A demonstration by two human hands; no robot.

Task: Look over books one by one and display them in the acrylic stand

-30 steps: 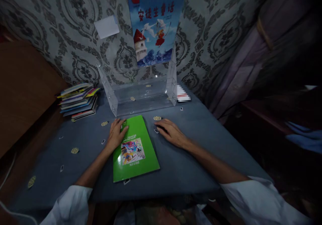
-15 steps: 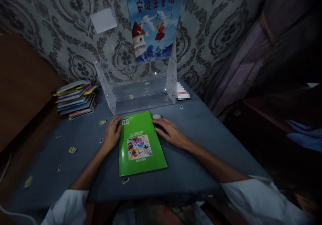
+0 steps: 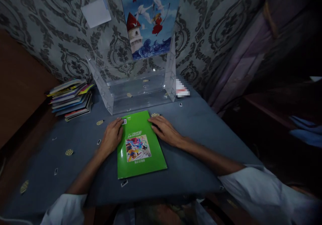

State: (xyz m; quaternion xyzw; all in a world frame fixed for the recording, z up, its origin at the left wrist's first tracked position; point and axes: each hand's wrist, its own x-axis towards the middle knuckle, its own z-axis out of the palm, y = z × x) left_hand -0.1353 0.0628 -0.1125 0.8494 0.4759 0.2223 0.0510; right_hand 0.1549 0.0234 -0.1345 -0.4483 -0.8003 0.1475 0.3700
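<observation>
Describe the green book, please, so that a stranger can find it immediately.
On the table, find the clear rack near the wall. In front of it, between the left hand and the right hand, lies a thin book. Unlike the stacked books at the left, it lies alone and is bright green.

A glossy green paper-covered book (image 3: 142, 146) with a square colourful picture lies flat near the front edge of the blue-grey cloth-covered table (image 3: 201, 127), the left hand (image 3: 112, 136) and right hand (image 3: 164, 131) touching its opposite long sides. Toward the back edge stands a clear plastic rack (image 3: 141, 87); a multicoloured stack of thin books (image 3: 71, 99) sits near the back left corner.
</observation>
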